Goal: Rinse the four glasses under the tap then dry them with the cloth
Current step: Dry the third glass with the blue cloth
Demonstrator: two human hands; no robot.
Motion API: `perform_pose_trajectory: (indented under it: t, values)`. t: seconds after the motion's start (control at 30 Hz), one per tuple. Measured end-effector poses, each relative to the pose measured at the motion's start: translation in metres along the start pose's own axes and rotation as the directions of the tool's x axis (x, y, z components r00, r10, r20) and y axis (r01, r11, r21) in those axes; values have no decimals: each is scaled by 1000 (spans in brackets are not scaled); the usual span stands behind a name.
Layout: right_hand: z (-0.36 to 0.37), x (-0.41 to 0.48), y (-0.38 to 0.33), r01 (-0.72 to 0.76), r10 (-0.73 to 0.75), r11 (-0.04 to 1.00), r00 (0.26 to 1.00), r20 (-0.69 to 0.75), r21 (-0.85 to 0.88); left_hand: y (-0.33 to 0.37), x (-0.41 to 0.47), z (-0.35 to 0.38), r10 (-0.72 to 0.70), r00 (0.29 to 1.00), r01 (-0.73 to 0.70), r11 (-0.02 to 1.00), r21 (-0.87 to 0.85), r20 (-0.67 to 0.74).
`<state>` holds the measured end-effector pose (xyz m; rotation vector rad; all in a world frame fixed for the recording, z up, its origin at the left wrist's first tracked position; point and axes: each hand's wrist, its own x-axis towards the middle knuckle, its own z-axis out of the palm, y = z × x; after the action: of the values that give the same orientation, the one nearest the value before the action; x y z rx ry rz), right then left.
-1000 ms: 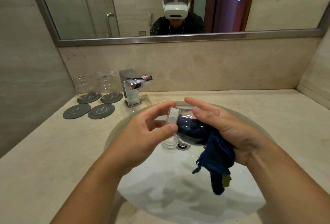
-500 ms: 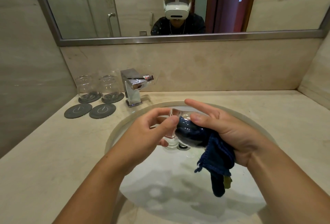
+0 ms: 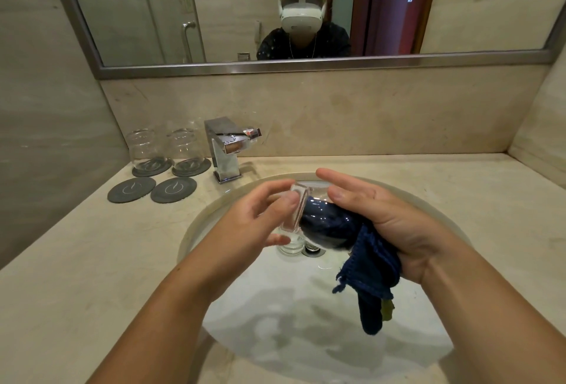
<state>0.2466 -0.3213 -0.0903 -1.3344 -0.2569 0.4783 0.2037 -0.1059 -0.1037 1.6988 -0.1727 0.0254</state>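
Over the sink (image 3: 214,209), a person is drying a clear, thick-based glass (image 3: 296,209) held on its side: the left hand (image 3: 260,221) is pinching the base between thumb and fingers, while the right hand (image 3: 395,224) is clutching a blue cloth (image 3: 370,264) wadded inside, upper fingers lying nearly straight along the wall. The glass is likely slippery and breakable, the sturdy base seeming the safest hold. A second glass (image 3: 291,247) is standing in the basin, two glasses (image 3: 148,149) waiting beside the tap (image 3: 226,151)

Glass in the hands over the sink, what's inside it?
The dark blue cloth fills the held glass, its tail hanging out by the right hand. Any remaining water beneath it is covered.
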Motion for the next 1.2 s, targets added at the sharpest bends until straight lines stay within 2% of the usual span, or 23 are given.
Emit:
perform_pose_trajectory:
  t: [0.13, 0.37, 0.47, 0.53, 0.6, 0.87, 1.07, 1.2]
  values:
    - [0, 1, 2, -6, 6, 1000, 1000, 4, -11, -2, 1, 0, 11, 999, -8, 997, 75, -38]
    - [0, 0, 0, -10, 10, 1000, 1000, 3, 28, -3, 1, -4, 89, 995, -92, 992, 92, 38]
    - [1, 1, 1, -1, 1, 1000, 1000, -6, -15, -3, 0, -4, 62, 996, -66, 995, 69, 58]
    - [1, 2, 2, 8, -8, 1000, 1000, -10, -26, -2, 0, -2, 7, 999, -8, 1000, 13, 47]
    - [1, 2, 3, 16, -16, 999, 1000, -12, -36, -2, 0, 0, -19, 1000, 18, 999, 36, 10]
    - [0, 0, 2, -4, 6, 995, 1000, 17, -98, -2, 1, -3, 41, 999, -40, 993, 111, -6]
    - [4, -5, -4, 33, -32, 999, 999, 27, -26, 0, -1, -3, 82, 996, -84, 991, 106, 19]
    - [4, -6, -5, 2, -2, 1000, 1000, -1, 11, 2, -2, -3, 117, 991, -124, 986, 109, 63]
